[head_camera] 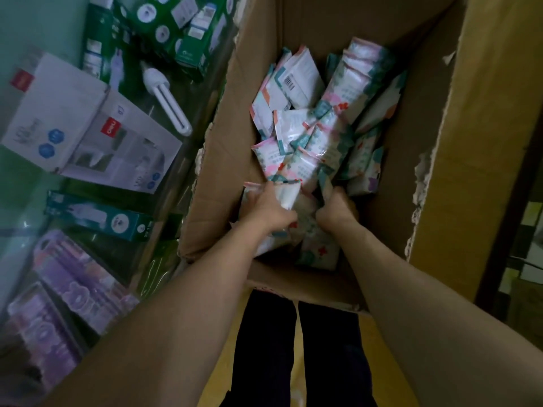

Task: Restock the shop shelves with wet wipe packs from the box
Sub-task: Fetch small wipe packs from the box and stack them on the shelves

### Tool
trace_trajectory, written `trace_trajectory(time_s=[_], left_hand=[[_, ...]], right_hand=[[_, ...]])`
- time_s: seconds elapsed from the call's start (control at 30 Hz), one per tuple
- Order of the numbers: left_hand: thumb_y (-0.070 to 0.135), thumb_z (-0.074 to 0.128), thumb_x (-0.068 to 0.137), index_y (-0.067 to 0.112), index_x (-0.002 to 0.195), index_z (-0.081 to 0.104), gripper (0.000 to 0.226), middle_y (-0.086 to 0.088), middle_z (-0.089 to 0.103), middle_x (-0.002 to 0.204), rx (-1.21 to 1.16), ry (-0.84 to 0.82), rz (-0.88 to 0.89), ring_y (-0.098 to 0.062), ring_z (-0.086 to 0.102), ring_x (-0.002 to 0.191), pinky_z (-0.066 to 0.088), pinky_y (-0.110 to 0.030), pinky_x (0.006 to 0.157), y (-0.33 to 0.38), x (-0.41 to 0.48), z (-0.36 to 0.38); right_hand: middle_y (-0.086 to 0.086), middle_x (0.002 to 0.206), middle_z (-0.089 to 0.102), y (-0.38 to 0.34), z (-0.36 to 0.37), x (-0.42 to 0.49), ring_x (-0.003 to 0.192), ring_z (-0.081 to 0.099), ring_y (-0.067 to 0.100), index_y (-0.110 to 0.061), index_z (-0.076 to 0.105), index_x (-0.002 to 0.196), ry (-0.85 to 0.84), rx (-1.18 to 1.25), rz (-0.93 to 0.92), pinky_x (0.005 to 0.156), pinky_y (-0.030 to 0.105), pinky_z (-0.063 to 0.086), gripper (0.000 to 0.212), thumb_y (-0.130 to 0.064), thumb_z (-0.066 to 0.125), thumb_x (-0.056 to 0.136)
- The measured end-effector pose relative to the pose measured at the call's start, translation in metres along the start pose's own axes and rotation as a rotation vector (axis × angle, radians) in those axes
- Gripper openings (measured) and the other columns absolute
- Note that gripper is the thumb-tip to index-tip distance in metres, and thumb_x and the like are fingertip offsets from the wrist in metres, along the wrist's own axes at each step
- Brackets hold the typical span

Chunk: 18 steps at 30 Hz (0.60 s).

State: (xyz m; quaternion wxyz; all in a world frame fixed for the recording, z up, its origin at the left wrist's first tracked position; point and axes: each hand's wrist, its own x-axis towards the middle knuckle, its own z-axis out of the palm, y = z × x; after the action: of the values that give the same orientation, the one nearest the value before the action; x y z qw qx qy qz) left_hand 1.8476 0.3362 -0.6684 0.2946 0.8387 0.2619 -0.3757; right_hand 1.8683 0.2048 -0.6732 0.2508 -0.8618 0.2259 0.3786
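One head-worn wide-angle view looks almost straight down, its edges bowed by the lens. It faces into the open cardboard box (435,118), which fills the middle and right and is near enough to show the wet wipe packs (320,133) at its bottom. Both forearms run in from the lower corners to the left hand (269,208) and right hand (336,210) at centre. A glass-topped bench (176,177) slants down the left side, dark trouser legs (264,348) at the bottom edge

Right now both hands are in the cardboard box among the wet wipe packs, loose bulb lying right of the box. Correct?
No: the head view shows the bulb lying left of the cardboard box, not right. The left hand and right hand are indeed in the box among the wet wipe packs.
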Motion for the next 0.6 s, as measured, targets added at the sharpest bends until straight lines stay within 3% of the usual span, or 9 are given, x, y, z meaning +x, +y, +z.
trace_trajectory(time_s=[0.1, 0.17, 0.27, 0.33, 0.43, 0.6], left_hand=[[0.021, 0.061, 0.081, 0.019, 0.132, 0.046, 0.053, -0.007, 0.053, 0.114, -0.526, -0.043, -0.081, -0.024, 0.053, 0.088, 0.044, -0.027, 0.058, 0.011, -0.012, -0.018], [0.019, 0.052, 0.082, 0.013, 0.113, 0.056, 0.031, -0.01, 0.058, 0.091, -0.82, -0.167, -0.161, -0.022, 0.053, 0.069, 0.04, -0.024, 0.056, 0.02, -0.028, -0.033], [0.022, 0.046, 0.085, 0.008, 0.09, 0.056, 0.018, -0.009, 0.053, 0.07, -1.057, -0.281, -0.171, -0.021, 0.05, 0.059, 0.043, -0.026, 0.057, 0.035, -0.057, -0.05], [0.02, 0.044, 0.085, 0.008, 0.09, 0.058, 0.02, -0.009, 0.059, 0.074, -1.205, -0.33, -0.118, -0.022, 0.057, 0.065, 0.048, -0.029, 0.067, 0.048, -0.077, -0.058], [0.02, 0.046, 0.082, 0.006, 0.108, 0.062, 0.033, -0.014, 0.064, 0.105, -1.393, -0.39, -0.057, -0.03, 0.06, 0.098, 0.043, -0.04, 0.093, 0.067, -0.108, -0.071], [0.02, 0.047, 0.083, 0.008, 0.13, 0.054, 0.049, -0.019, 0.064, 0.119, -1.448, -0.43, 0.059, -0.036, 0.061, 0.108, 0.049, -0.047, 0.09, 0.103, -0.161, -0.089]], right_hand=[[0.018, 0.125, 0.057, -0.006, -0.018, -0.019, 0.115, 0.055, 0.036, -0.002, 0.05, 0.127, 0.037, 0.289, 0.008, 0.093, 0.037, 0.047, 0.043, -0.029, 0.055, 0.095], [0.016, 0.114, 0.064, -0.006, -0.03, -0.035, 0.104, 0.061, 0.035, -0.006, 0.058, 0.12, 0.038, 0.531, 0.034, 0.091, 0.046, 0.052, 0.032, -0.021, 0.058, 0.092], [0.008, 0.099, 0.064, -0.005, -0.051, -0.065, 0.09, 0.064, 0.029, -0.015, 0.057, 0.11, 0.089, 0.72, 0.02, 0.079, 0.05, 0.057, 0.023, -0.011, 0.056, 0.087], [0.008, 0.09, 0.066, -0.005, -0.068, -0.087, 0.086, 0.067, 0.03, -0.02, 0.056, 0.087, 0.161, 0.793, -0.017, 0.078, 0.053, 0.056, 0.007, -0.015, 0.059, 0.084], [0.002, 0.091, 0.066, -0.006, -0.094, -0.123, 0.091, 0.067, 0.025, -0.026, 0.054, 0.08, 0.2, 0.947, -0.075, 0.082, 0.05, 0.056, 0.014, -0.018, 0.063, 0.087], [-0.002, 0.097, 0.066, 0.0, -0.141, -0.185, 0.09, 0.067, 0.016, -0.03, 0.054, 0.083, 0.304, 1.132, -0.221, 0.082, 0.042, 0.058, 0.015, -0.02, 0.059, 0.093]])
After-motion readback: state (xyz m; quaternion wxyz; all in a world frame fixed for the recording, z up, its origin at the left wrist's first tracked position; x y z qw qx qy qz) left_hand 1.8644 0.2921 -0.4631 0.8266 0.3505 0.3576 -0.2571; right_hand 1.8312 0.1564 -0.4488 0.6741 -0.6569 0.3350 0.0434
